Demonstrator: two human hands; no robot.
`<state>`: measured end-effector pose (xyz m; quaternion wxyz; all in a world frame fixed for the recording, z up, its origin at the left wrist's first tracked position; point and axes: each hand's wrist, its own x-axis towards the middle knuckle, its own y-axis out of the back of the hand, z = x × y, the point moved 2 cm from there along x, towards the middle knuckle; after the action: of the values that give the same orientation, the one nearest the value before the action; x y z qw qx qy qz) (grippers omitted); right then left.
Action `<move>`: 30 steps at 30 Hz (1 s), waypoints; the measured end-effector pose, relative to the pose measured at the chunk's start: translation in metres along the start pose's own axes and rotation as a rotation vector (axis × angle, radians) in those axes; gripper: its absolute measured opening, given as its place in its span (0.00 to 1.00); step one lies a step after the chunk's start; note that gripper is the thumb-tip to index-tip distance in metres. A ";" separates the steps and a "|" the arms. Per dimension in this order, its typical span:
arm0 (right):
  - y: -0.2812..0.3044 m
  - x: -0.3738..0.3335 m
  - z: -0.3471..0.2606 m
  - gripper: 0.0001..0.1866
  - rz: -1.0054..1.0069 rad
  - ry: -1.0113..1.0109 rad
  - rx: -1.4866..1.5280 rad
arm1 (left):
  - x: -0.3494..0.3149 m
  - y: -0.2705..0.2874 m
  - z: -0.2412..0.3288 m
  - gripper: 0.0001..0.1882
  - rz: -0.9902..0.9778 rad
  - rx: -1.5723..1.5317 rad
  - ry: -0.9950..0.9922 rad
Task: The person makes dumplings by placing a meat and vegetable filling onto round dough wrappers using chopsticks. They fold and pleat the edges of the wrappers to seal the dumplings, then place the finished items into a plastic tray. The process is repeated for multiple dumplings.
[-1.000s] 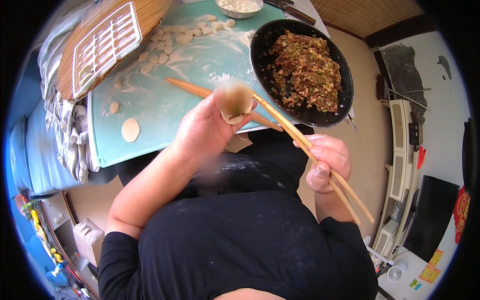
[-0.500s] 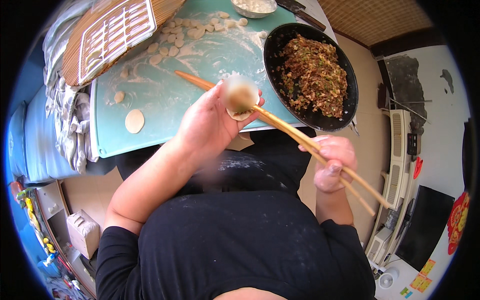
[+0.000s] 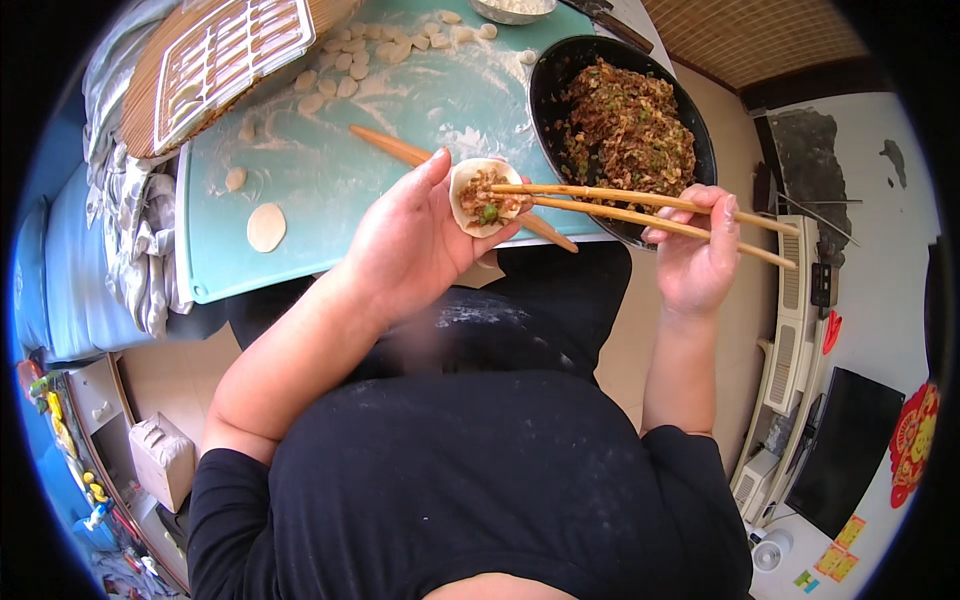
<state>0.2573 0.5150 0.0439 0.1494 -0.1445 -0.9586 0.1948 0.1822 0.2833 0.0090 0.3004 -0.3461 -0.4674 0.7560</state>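
Observation:
A round dumpling wrapper (image 3: 462,208) lies cupped in my left hand (image 3: 408,232), its thumb raised and its fingers curled beneath. Brown meat filling (image 3: 490,204) with green bits sits on the wrapper. My right hand (image 3: 698,245) is closed on a pair of wooden chopsticks (image 3: 620,203), whose tips rest at the filling. Just behind the chopsticks stands a black pan (image 3: 543,100) heaped with the same filling mix (image 3: 632,125). A tapered wooden rolling pin (image 3: 385,145) lies on the mat, partly hidden behind my left hand.
The green mat (image 3: 300,190) is dusted with flour. On it are a rolled wrapper (image 3: 267,228), a small dough piece (image 3: 236,179) and several more dough pieces (image 3: 360,60) farther back. A bowl of flour (image 3: 513,8), a knife (image 3: 620,30) and a white tray (image 3: 235,65) on a round board stand around.
My right hand has risen and moved right, turning the chopsticks nearly level. The filling on the wrapper now shows clearly. My left hand stays nearly in place.

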 end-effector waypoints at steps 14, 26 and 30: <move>-0.013 0.017 -0.006 0.15 -0.258 0.013 -0.116 | -0.006 -0.003 0.000 0.30 -0.086 -0.034 0.068; -0.003 0.032 -0.013 0.17 -0.242 -0.006 -0.030 | -0.009 0.000 0.000 0.31 -0.082 -0.006 0.091; -0.007 0.032 -0.003 0.16 -0.298 -0.007 0.015 | -0.010 -0.002 -0.001 0.33 -0.138 -0.030 0.150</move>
<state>0.2274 0.5203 0.0573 0.1743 0.0010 -0.9684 0.1783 0.1892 0.2767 0.0125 0.3805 -0.3731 -0.4775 0.6985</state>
